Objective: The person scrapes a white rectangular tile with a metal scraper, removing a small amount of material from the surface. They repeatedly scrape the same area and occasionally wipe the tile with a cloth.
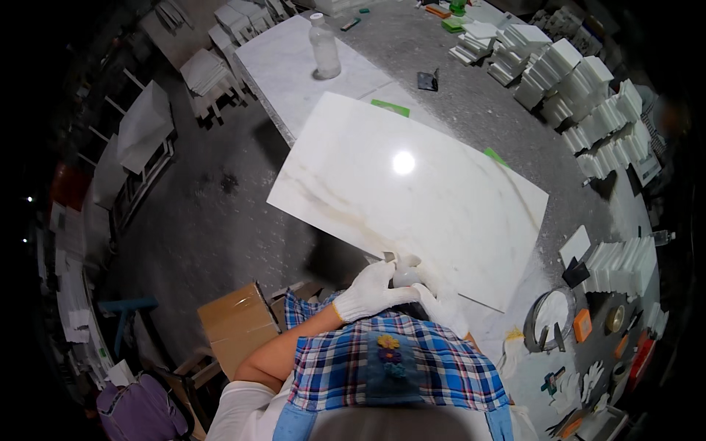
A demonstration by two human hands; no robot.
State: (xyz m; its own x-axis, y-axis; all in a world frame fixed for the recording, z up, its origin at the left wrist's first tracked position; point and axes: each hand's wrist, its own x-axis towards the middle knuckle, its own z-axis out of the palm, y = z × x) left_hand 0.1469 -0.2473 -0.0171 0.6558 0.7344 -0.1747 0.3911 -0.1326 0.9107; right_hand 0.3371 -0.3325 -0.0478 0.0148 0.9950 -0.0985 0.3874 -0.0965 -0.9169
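Note:
A large white marble slab [426,184] with tan veins lies tilted across the worktable, its near edge just in front of my body. At that edge my left hand [371,290], in a white knit glove, curls its fingers. My right hand [443,303], gloved the same way, is close beside it with bent fingers. Between the two hands shows a small pale, rounded thing [404,277], whose kind I cannot make out. Both hands seem closed around it, though the gloves hide the contact. Green pads [390,108] peek out from under the slab's far edge.
A cloudy plastic bottle [324,48] stands on the far tabletop. Stacks of white tiles [559,66] line the right side. Nearer right are a round dish [550,321], an orange block [582,325] and a tape roll [615,318]. A cardboard box [239,323] sits left of me.

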